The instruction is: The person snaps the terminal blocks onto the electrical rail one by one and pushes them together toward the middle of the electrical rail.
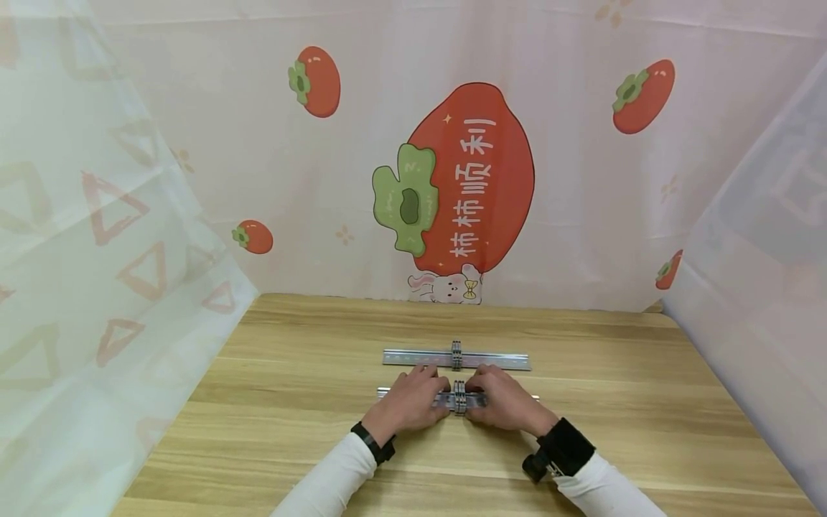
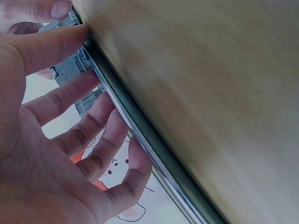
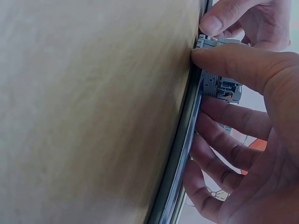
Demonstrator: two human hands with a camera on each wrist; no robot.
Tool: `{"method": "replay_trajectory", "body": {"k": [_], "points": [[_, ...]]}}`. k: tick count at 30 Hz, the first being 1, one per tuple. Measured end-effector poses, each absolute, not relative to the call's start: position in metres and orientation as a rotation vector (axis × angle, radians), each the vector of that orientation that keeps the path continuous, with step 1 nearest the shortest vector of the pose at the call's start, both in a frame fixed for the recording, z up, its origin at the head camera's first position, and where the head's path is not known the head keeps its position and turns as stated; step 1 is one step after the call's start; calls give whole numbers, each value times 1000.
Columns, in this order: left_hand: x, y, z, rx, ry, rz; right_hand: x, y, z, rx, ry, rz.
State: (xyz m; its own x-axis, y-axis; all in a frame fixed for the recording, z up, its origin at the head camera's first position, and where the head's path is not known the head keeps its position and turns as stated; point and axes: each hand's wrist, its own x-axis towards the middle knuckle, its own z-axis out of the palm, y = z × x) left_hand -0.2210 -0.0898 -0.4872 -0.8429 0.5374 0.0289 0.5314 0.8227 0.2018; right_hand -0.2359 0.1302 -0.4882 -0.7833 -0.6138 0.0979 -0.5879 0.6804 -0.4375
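In the head view, my left hand (image 1: 413, 398) and right hand (image 1: 504, 398) grip the nearer metal DIN rail (image 1: 478, 400) from either side of its middle. Between them, a small group of grey terminal blocks (image 1: 459, 397) sits upright across the rail. The left wrist view has my thumb on the near edge by the terminal blocks (image 2: 72, 67), with fingers curled against the rail (image 2: 161, 170). On the other side, my right thumb lies close to the blocks (image 3: 224, 88) in the right wrist view, fingers bent along the rail's far side (image 3: 180, 158).
Just behind, a second DIN rail (image 1: 413, 357) lies roughly parallel, carrying its own grey terminal blocks (image 1: 456, 355). Both rails are on a wood-grain table (image 1: 291, 380). A printed curtain (image 1: 568, 237) hangs behind, with more fabric on both sides.
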Motion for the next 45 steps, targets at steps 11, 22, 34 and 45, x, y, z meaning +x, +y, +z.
{"method": "replay_trajectory", "body": {"k": [11, 22, 34, 45], "points": [[-222, -90, -486, 869, 2971, 321, -236, 130, -488, -988, 2833, -729], [-221, -84, -485, 876, 2959, 314, -234, 129, -489, -1013, 2849, -720], [-221, -81, -489, 872, 2980, 295, -232, 128, -491, -997, 2870, -701], [-243, -89, -466, 839, 2914, 339, -254, 146, -468, -903, 2857, -780]]}}
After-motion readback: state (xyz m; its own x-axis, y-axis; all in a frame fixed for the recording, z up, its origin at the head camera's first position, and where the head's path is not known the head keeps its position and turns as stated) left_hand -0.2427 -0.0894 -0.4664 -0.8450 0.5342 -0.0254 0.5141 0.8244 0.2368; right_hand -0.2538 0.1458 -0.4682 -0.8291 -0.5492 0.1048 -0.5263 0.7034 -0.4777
